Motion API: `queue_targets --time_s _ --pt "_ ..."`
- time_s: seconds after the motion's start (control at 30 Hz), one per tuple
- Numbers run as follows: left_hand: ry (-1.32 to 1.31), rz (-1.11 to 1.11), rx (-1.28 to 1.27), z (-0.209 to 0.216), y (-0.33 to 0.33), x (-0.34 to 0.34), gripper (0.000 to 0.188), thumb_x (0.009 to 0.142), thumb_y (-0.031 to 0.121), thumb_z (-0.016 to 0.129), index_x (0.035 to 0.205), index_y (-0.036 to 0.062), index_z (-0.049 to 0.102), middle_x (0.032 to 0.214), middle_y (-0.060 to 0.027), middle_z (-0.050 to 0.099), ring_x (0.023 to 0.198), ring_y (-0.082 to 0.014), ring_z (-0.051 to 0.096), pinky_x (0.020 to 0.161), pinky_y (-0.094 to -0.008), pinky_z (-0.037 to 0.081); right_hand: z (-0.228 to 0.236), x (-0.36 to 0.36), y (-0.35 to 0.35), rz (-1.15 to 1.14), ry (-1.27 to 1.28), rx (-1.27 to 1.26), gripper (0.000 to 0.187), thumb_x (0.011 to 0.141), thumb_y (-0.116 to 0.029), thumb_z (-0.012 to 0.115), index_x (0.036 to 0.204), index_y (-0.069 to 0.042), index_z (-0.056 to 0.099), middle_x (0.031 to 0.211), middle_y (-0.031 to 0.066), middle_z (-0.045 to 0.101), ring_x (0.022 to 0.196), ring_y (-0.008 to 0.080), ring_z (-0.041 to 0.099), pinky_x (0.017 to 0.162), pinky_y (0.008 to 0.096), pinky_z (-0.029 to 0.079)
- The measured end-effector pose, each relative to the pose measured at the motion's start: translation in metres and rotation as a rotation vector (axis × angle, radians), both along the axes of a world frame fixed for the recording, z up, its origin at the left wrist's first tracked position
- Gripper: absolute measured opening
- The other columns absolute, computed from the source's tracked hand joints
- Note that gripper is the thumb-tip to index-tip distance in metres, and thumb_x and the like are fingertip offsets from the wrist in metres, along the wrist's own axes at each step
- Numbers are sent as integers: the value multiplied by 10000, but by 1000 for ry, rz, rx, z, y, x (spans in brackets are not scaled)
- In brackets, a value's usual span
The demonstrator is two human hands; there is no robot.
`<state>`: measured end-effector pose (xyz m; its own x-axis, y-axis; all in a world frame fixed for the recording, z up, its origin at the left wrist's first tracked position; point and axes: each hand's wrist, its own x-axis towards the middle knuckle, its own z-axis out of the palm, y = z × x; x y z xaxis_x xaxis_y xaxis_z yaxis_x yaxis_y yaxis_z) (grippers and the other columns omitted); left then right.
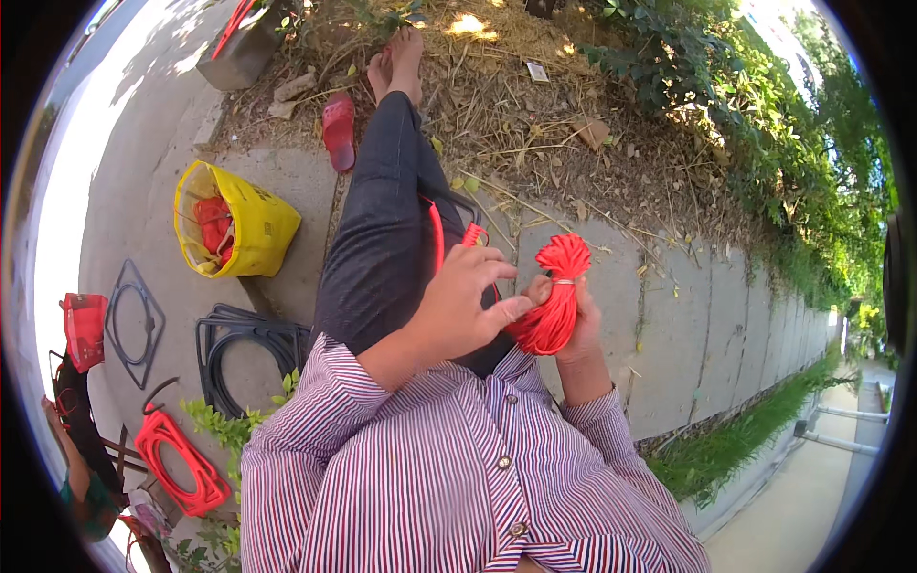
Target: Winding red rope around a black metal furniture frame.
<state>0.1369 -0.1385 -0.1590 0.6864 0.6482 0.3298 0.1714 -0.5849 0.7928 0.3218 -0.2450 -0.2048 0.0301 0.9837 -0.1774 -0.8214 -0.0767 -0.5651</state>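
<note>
A bundle of shiny red cord, cinched with a thin pale band below its looped top, is gripped in my right hand. Beside it, my left hand has its fingers apart, and its thumb reaches close to the bundle; whether it touches is unclear. Beyond the left hand, a dark frame with red cord along it lies by my legs, partly hidden by that hand.
A yellow bucket-like bag with red bundles stands at the left. Dark frames and a red-wound frame lie on the pavement. A red slipper is near my bare feet. Another person's arm shows at far left.
</note>
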Motion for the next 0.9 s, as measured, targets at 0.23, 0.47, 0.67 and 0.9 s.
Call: queue_targets --time_s 0.23,0.47,0.67,0.9 --pt "-586 31 -1249 14 24 -12 389 756 -86 617 1131 10 592 1102 -102 599 974 -209 594 863 -317 473 15 -39 48 324 -237 -96 497 953 -425 500 1267 -40 491 817 28 590 633 108 531 539 238 419" --pt "332 264 575 -11 102 -13 114 759 -6 581 758 83 652 900 -59 532 916 -221 540 778 -369 462 4 23 111 115 -908 -197 256 848 -163 651 1058 -17 667 866 10 601 683 64 486 585 221 392" --pt "663 214 88 -42 89 16 266 718 95 624 977 68 573 939 -127 607 949 -327 581 774 -419 452 -20 -4 131 220 -1508 24 390 701 -191 736 1057 -43 676 1044 111 620 855 270 591 773 343 476" --pt "73 387 53 -59 72 -3 218 703 47 688 893 6 591 842 -114 616 805 -321 610 790 -409 493 4 23 110 -149 -1387 -129 343 717 -164 720 1002 2 625 1122 123 617 989 249 620 877 339 475"
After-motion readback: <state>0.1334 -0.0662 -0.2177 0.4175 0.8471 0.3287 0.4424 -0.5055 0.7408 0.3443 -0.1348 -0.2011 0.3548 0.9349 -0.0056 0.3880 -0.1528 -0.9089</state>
